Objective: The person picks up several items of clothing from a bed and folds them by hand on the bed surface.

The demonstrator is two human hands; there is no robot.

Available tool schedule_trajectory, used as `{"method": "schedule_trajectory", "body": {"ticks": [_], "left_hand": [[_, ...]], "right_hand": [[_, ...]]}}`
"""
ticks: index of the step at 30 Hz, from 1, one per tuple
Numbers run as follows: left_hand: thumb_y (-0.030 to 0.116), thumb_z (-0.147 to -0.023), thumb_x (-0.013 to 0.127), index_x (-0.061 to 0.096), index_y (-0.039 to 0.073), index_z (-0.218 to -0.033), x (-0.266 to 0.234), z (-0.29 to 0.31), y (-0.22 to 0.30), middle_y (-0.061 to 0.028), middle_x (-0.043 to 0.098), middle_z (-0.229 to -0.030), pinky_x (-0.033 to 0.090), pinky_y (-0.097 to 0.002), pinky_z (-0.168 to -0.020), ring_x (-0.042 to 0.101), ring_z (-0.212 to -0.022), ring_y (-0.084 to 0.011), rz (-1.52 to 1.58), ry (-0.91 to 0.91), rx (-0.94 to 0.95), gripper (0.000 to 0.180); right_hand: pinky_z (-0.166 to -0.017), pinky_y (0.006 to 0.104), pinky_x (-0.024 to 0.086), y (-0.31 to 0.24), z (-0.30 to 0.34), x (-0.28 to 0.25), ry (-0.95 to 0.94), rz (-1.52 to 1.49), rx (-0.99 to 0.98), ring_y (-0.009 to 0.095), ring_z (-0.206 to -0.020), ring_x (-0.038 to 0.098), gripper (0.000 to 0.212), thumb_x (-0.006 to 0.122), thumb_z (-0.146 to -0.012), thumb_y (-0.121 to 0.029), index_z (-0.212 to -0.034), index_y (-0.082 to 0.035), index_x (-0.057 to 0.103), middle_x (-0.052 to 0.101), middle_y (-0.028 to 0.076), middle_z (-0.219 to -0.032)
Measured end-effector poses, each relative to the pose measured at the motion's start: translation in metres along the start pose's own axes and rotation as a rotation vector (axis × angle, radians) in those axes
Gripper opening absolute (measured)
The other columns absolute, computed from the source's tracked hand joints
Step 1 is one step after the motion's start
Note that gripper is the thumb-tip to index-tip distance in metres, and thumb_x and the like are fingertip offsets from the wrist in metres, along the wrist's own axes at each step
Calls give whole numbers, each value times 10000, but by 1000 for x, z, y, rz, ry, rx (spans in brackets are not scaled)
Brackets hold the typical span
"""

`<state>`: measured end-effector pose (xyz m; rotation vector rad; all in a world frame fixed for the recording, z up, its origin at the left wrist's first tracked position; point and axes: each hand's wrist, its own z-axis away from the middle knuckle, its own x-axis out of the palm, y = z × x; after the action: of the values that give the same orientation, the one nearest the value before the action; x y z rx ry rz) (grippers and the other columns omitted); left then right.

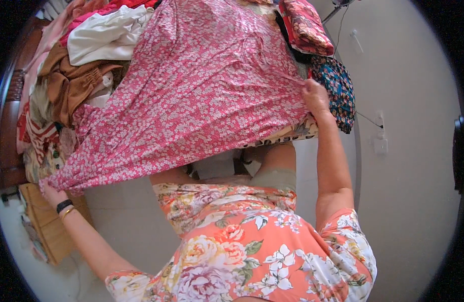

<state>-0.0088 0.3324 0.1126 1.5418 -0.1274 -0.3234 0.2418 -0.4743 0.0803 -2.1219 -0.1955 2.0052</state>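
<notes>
a pink cloth (202, 90) printed with small white flowers spreads across the middle of the view, running up to its top edge and pulled wide between the person's two hands. the left hand (53, 195) grasps its far lower-left corner, the fabric bunched at the fingers; the right hand (316, 98) pinches its right edge, drawing creases inward from the grip. the cloth's lower edge slants between the hands, above the person's legs.

a black wristband (64, 205) and a gold-coloured bangle (67, 213) circle the left wrist. just beside the right hand sits a dark teal patterned bundle (338, 90); whether they touch cannot be told. a folded red floral fabric (307, 26) lies above that bundle.

left of the cloth, a white garment (106, 38) lies above a brown garment (73, 80), with a red-and-white striped cloth (39, 133) lower down, near dark carved woodwork (8, 131).
</notes>
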Motion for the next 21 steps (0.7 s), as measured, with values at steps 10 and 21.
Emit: {"method": "schedule_trajectory", "body": {"ticks": [10,21], "left_hand": [[308,-893,628,594,-41,-1189,102,35,0,-223,643,-1152,445,-396,-924,610,-1061,-333,-744,-13,366,459],[528,-930,462,342,183,-1458,182,133,-79,-207,513,-1347,278,-620,-1058,466,-1243,-407,-1341,-288,725,642]], "right_hand": [[-823,422,526,-83,3,18,169,138,-399,318,-978,603,247,692,-828,-224,-1000,-78,593,610,113,-1063],[-1159,473,177,-95,-45,56,-4,384,-171,298,-1414,255,609,465,-958,-472,-1442,-115,372,298,117,-1532]]}}
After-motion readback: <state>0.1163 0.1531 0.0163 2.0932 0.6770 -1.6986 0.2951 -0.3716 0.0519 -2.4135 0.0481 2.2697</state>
